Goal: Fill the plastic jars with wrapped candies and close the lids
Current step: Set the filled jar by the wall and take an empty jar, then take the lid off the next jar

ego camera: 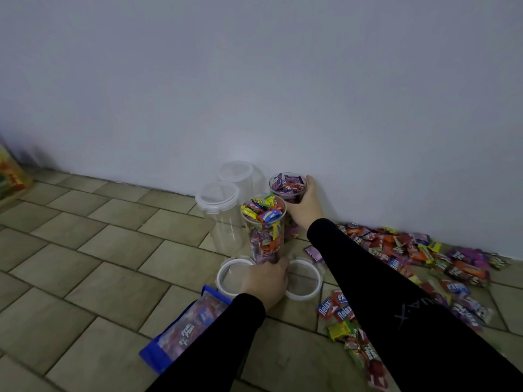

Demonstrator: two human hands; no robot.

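Observation:
Two clear plastic jars full of wrapped candies stand uncapped on the tiled floor. My right hand (304,206) grips the far one (287,185) near its rim, close to the wall. The near jar (263,222) stands in front of it, and my left hand (267,281) wraps its base. Two loose white lids lie flat beside that hand, one to the left (226,271) and one to the right (311,281). Two empty jars with lids on stand behind to the left, a near one (219,210) and a far one (236,174).
A heap of loose wrapped candies (424,258) spreads along the wall to the right and toward me. A blue-edged candy bag (184,326) lies by my left forearm. Another colourful bag (11,174) leans at the far left. The white wall (283,80) is just behind the jars.

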